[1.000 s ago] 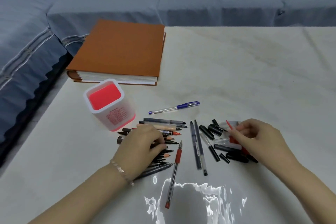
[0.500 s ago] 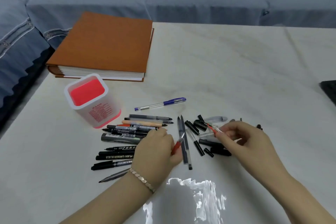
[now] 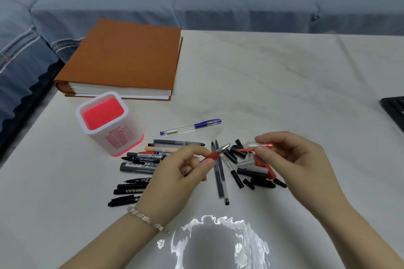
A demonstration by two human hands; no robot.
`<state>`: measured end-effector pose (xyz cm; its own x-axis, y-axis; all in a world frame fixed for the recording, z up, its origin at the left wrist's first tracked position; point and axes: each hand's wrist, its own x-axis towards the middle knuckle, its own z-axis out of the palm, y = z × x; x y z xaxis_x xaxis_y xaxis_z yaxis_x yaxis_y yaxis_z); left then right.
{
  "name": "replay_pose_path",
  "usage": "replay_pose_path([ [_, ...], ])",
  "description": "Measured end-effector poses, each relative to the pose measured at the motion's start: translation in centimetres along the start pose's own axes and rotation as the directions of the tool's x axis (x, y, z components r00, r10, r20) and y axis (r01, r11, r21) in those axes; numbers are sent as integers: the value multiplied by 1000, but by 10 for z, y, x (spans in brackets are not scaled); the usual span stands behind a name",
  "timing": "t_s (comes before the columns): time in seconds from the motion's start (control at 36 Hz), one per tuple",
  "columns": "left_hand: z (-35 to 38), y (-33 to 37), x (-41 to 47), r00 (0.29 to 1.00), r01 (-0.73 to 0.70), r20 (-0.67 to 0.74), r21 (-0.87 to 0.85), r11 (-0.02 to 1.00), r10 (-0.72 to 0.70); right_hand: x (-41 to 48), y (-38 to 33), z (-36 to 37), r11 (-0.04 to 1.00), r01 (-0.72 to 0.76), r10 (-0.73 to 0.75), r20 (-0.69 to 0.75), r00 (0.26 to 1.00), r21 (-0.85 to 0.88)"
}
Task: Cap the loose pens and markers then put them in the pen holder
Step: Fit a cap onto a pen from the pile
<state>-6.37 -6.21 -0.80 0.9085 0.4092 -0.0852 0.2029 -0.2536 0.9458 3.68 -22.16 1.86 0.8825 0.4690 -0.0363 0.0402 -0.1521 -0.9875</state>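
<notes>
Head view: left hand (image 3: 175, 179) pinches red-grip pen (image 3: 213, 155) at the grip, thumb and forefinger curled on it. Pen is held above the loose pens (image 3: 219, 179) on the table (image 3: 284, 83). Long axis runs lower-left to upper-right, bare metal tip aimed at right hand (image 3: 290, 159). Right hand pinches clear cap (image 3: 246, 150), red clip toward the tip, small gap between. Pen holder (image 3: 109, 124) stands upright, left of the pile.

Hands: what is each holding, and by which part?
Left hand pinches the red pen by its grip near the tip; right hand pinches a clear cap by its body.
</notes>
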Motion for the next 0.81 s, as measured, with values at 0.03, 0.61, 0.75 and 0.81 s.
replay_pose_path([
  [0.03,-1,0,0,1000,-9,5,18,1000,8,0,1,1,1000,0,0,13,1000,-16],
  [0.61,5,30,9,975,-57,216,46,997,46,0,5,-8,894,376,-317,248,915,-245],
  [0.75,6,27,21,821,359,520,-153,921,-234,1,9,-13,932,299,-241,267,933,-204],
  [0.81,6,22,26,837,275,494,-5,962,-236,4,17,-17,950,191,-121,274,954,-247],
])
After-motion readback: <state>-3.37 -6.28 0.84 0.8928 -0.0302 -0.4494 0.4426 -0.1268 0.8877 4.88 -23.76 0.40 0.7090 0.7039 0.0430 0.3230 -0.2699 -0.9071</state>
